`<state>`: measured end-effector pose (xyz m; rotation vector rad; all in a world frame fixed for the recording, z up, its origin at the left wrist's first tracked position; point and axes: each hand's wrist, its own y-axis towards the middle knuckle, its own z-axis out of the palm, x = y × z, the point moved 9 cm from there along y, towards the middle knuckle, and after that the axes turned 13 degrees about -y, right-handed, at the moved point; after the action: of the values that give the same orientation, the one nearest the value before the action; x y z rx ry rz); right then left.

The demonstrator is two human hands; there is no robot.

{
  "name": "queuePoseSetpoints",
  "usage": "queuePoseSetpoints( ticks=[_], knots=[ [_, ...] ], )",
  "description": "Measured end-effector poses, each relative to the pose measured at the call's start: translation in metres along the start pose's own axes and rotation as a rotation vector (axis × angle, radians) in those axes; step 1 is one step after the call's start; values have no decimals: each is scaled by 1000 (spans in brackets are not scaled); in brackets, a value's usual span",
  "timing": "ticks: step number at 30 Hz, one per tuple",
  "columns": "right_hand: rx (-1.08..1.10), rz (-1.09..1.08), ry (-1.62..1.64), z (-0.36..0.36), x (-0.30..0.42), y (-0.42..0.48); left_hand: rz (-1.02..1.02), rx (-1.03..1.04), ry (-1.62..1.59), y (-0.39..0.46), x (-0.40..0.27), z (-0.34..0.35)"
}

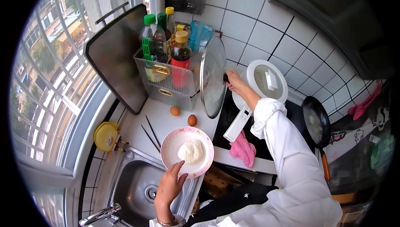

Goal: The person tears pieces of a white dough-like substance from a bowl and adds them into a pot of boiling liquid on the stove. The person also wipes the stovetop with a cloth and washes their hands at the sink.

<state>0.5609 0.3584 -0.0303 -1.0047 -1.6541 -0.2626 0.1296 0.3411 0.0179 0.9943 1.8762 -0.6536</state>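
Note:
My right hand (235, 83) grips the dark knob of a round glass pan lid (213, 77), holding it upright on its edge beside a clear storage bin. My left hand (171, 180) is at the near rim of a pink-edged plate (167, 139), fingers apart; whether they touch the rim I cannot tell. A lump of white dough (190, 152) lies on the plate. Dark chopsticks (151, 134) rest by the plate's left side, and two brown eggs (175, 111) lie beyond it. Under my right forearm stands a white long-handled pot with a lid (267, 80).
A steel sink (134, 183) with a faucet (100, 215) is at lower left. Bottles stand in the clear bin (168, 84), beside a dark framed board (115, 58). A pink cloth (243, 148) hangs at the stove edge; a black frying pan (316, 122) is at right.

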Motion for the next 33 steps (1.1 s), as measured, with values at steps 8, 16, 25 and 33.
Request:
queuePoseSetpoints(
  ticks=[8, 16, 25, 33],
  knots=[
    [-30, 75, 5, 7, -12, 8, -12, -57, 35, 5, 10, -9],
    [-149, 8, -49, 13, -4, 5, -140, -359, 129, -4, 53, -31],
    [-86, 7, -34, 14, -7, 22, -549, -258, -582, -7, 162, 12],
    [-182, 66, -5, 15, -18, 29, -626, -130, -899, 1, 174, 43]
  ],
)
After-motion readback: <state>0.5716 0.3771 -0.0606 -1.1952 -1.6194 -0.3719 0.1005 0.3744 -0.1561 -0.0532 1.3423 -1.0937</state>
